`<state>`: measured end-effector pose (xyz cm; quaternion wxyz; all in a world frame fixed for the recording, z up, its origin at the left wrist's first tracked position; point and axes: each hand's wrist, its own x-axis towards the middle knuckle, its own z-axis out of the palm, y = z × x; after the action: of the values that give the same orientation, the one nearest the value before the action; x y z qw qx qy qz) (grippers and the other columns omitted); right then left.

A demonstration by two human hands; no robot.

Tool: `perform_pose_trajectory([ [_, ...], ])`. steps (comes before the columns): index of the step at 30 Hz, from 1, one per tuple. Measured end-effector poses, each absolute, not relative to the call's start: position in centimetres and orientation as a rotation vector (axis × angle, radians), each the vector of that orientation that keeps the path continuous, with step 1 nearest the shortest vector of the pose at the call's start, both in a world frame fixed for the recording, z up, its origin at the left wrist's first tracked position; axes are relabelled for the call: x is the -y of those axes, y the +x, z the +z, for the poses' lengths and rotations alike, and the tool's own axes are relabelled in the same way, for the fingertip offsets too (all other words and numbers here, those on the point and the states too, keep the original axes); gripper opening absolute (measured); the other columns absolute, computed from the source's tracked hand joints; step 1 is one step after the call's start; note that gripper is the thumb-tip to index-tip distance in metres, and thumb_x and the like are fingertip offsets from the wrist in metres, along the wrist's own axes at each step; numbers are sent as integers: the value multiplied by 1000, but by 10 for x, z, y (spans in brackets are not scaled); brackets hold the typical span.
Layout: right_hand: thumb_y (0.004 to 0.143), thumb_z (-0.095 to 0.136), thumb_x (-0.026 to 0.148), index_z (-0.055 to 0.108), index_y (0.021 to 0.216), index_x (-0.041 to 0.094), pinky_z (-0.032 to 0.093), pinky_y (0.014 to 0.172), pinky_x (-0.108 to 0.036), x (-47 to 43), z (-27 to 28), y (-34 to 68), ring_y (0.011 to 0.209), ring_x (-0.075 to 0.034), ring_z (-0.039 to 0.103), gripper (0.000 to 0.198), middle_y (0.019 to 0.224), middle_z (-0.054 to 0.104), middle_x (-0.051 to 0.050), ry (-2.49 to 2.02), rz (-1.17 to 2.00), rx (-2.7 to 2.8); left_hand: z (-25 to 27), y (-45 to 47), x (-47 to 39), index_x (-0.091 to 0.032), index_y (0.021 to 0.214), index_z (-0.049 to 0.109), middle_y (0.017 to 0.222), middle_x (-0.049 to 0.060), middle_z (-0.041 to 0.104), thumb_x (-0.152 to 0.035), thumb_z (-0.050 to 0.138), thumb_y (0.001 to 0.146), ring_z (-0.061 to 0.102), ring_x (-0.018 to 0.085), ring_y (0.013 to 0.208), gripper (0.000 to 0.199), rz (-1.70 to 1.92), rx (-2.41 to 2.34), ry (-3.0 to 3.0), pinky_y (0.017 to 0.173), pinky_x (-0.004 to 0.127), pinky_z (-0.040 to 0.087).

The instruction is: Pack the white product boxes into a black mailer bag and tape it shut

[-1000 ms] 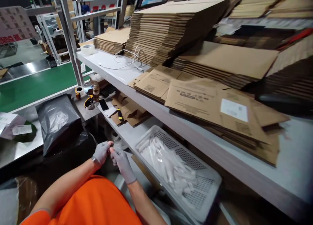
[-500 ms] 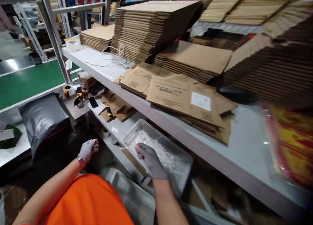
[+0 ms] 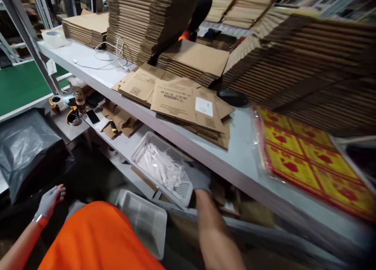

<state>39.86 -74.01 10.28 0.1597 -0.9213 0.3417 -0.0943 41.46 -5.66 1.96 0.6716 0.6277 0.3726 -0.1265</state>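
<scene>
Under the grey shelf (image 3: pixel 235 164), on the lower ledge, the white mesh basket (image 3: pixel 147 141) of pale wrapped sticks (image 3: pixel 160 167) is sitting near the front edge, and the gloved right hand (image 3: pixel 198 177) is reaching in at its right-hand end. Motion blur is hiding the fingers there, so I cannot tell whether they are gripping the rim, closing on a stick, or just touching. Left hand (image 3: pixel 49 201) is hanging low and well apart from the basket, fingers loosely spread, holding nothing. My read: the step in hand is a reach into the basket, grasp not yet confirmed. Next move is calling for a clean pinch on a single stick out of a loose pile, with little headroom under the shelf lip.

Just below and left, an empty white bin (image 3: pixel 143 219) is sitting. On the shelf above: flat cardboard cartons (image 3: pixel 176 101), and to their right a red-and-yellow printed pack (image 3: pixel 308 156) in clear wrap. Far left, a grey poly bag (image 3: pixel 23 144) is lying on the bench.
</scene>
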Motion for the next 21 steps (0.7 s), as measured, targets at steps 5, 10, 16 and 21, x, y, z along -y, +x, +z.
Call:
perform_pose_trajectory([
  [5, 101, 55, 47, 57, 59, 23, 32, 67, -36, 682, 61, 433, 64, -21, 52, 49, 67, 70, -12, -2701, -74, -644, 35, 415, 29, -11, 104, 82, 92, 10, 84, -39, 90, 71, 75, 19, 76, 44, -200, -807, 1552, 68, 29, 63],
  [10, 94, 58, 47, 63, 64, 27, 38, 67, -35, 628, 25, 481, 64, -23, 57, 36, 72, 74, -11, -2624, 260, -382, 45, 424, -20, -13, 110, 83, 96, 12, 86, -58, 83, 71, 78, 23, 80, 59, -130, -740, 1783, 75, 34, 64],
  [16, 87, 62, 57, 66, 55, 30, 45, 65, -39, 606, 14, 497, 59, -25, 60, 42, 65, 72, -11, -2447, 456, -355, 42, 424, -84, -19, 121, 85, 127, 15, 86, -58, 63, 93, 81, 35, 121, 53, 5, -450, 2307, 116, 51, 63],
  [21, 80, 68, 68, 80, 86, 27, 59, 76, -39, 472, -19, 533, 83, -30, 76, 43, 87, 82, -12, -2096, 391, -254, 40, 467, -92, -18, 147, 75, 152, 17, 76, -43, 52, 110, 74, 31, 140, 49, 278, -67, 2586, 123, 49, 60],
])
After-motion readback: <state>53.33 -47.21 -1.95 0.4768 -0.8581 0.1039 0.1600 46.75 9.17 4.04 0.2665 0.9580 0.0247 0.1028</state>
